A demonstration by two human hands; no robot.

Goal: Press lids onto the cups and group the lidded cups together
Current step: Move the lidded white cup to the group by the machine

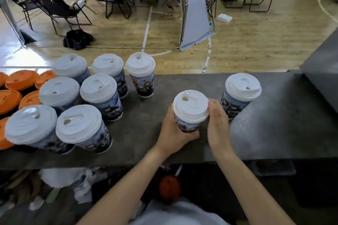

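Note:
A printed paper cup with a white lid (190, 106) stands on the grey counter (274, 133) in front of me. My left hand (172, 133) grips its lower body from the left. My right hand (217, 124) lies against the cup's right side, thumb touching the lid's rim. Another white-lidded cup (241, 89) stands just to the right, apart from the hands. Several white-lidded cups (78, 97) are grouped together at the left of the counter.
Several orange lids (11, 97) lie at the far left behind the grouped cups. A grey box-like block (323, 71) rises at the right end of the counter. Beyond the counter's far edge is wooden floor with folding chairs.

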